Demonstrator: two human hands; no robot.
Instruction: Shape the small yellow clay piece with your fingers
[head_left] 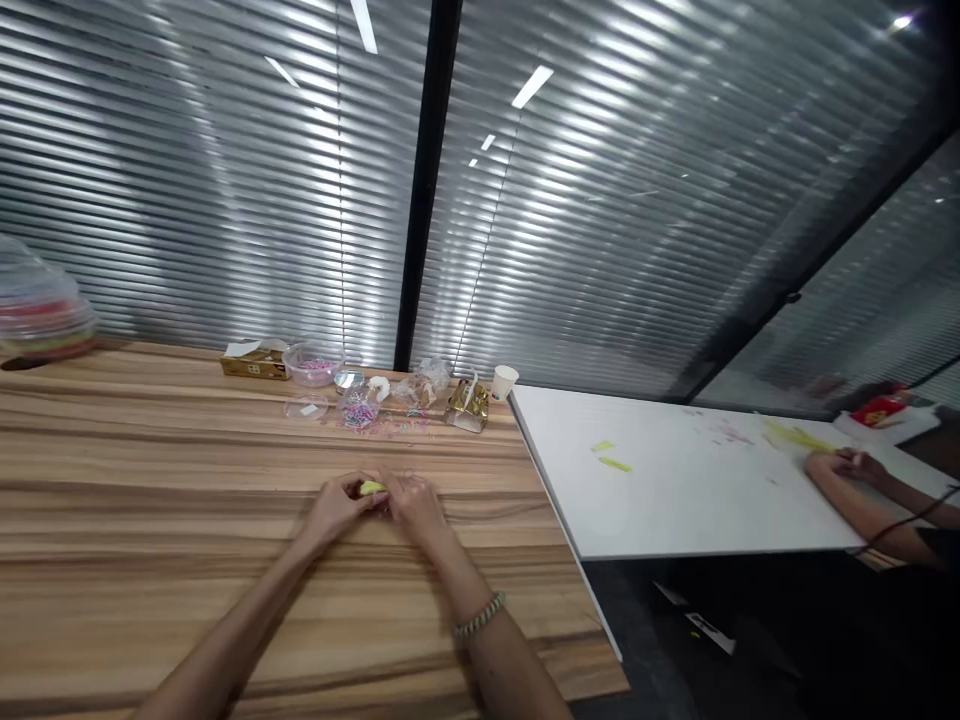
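A small yellow piece (pixel 371 488) is pinched between my two hands, just above the wood-grain table (pixel 187 480). My left hand (pixel 335 510) has its thumb and fingers closed on the piece's left side. Close beside it, my right hand (pixel 412 508) meets the piece from the right, fingers bent together; a beaded bracelet circles that forearm. Beyond the hands, small pink and blue bits (pixel 405 428) lie scattered near a clear cup of coloured bits (pixel 358 408). What lies under my fingertips is hidden.
Along the back stand a gold tissue box (pixel 255 362), a clear bowl (pixel 313 365), crumpled plastic (pixel 429 382), a gold package (pixel 467 405) and a paper cup (pixel 504 381). A white table (pixel 637 510) adjoins at right, with yellow strips (pixel 615 464) and another person's hands (pixel 844 465).
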